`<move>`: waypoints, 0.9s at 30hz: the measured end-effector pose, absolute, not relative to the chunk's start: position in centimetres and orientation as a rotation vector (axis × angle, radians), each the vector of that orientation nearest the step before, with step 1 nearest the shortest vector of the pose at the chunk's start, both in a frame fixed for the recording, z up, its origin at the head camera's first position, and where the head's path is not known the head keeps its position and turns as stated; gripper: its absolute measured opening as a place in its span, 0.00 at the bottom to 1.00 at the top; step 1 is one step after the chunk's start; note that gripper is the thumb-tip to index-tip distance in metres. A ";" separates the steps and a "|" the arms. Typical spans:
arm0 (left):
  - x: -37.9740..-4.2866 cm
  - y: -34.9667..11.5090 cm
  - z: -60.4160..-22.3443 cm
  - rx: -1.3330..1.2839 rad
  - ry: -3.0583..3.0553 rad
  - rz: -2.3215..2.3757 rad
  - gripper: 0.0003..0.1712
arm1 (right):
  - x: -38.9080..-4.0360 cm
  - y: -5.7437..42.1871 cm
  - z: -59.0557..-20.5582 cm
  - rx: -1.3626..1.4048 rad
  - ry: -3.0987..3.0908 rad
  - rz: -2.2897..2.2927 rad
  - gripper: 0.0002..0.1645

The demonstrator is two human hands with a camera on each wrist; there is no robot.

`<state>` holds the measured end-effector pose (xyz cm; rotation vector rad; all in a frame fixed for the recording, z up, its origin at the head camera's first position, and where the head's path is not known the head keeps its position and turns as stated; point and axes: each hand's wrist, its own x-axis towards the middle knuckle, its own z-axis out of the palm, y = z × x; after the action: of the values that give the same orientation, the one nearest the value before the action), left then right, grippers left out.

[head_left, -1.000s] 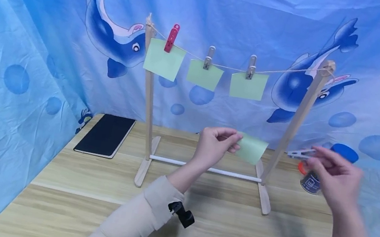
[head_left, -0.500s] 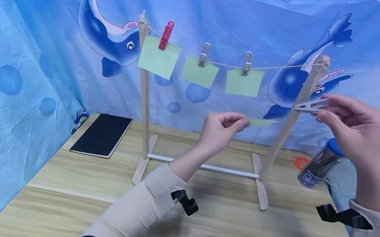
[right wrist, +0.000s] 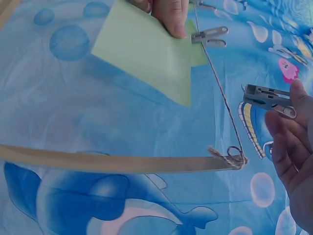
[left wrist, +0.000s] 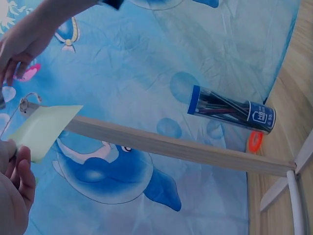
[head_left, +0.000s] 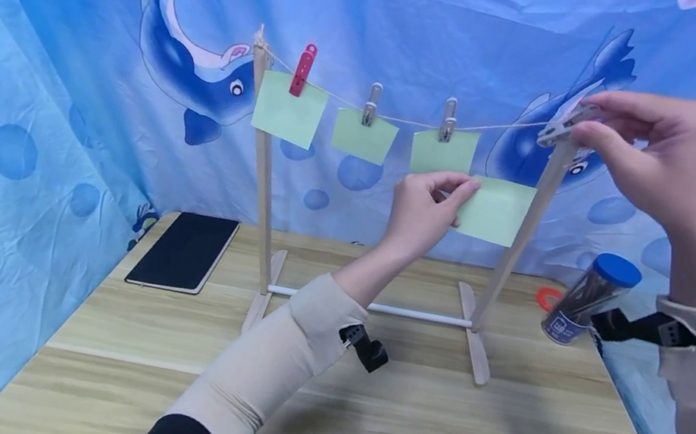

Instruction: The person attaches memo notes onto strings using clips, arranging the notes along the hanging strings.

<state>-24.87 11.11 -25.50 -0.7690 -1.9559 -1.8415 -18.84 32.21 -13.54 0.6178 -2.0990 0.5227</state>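
Observation:
My left hand (head_left: 421,214) pinches a green paper note (head_left: 497,213) by its left edge, below the string (head_left: 508,128). Between thumb and fingers, my right hand (head_left: 675,160) holds a grey clothespin (right wrist: 268,98) by its handle end. In the head view that clothespin overlaps the top of the right post; the right wrist view shows it to one side of the string. Along the string hang one note (head_left: 285,114) under a red clothespin (head_left: 303,71) and two more notes, each under a grey clothespin (head_left: 449,120). My left thumb overlaps the nearest hung note's lower corner.
The string runs between two wooden posts (head_left: 529,224) joined by a white rod (head_left: 414,314) low on the table (head_left: 104,391). A black notebook (head_left: 185,251) lies left. At right stand a blue-lidded pencil jar (head_left: 590,300) and an orange ring (head_left: 547,298).
Both hands have risen, the right one more, bringing the clothespin up to string height at the right post. The left hand's note has come up and turned its face to the head camera.

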 end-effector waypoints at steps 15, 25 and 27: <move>-25.8 12.8 -24.6 -0.698 -2.003 -1.786 0.12 | -21.4 31.2 -10.5 0.557 -2.223 0.341 0.13; -26.0 12.0 -24.4 -0.689 -2.001 -1.764 0.12 | -22.0 31.1 -10.2 0.464 -2.362 0.388 0.17; -26.0 12.0 -24.2 -0.691 -2.003 -1.767 0.13 | -22.1 31.1 -10.3 0.481 -2.372 0.373 0.16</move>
<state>-26.04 12.03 -24.19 -0.6911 -2.0032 -1.7672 -22.15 31.07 -10.26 0.4808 -2.3716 0.3732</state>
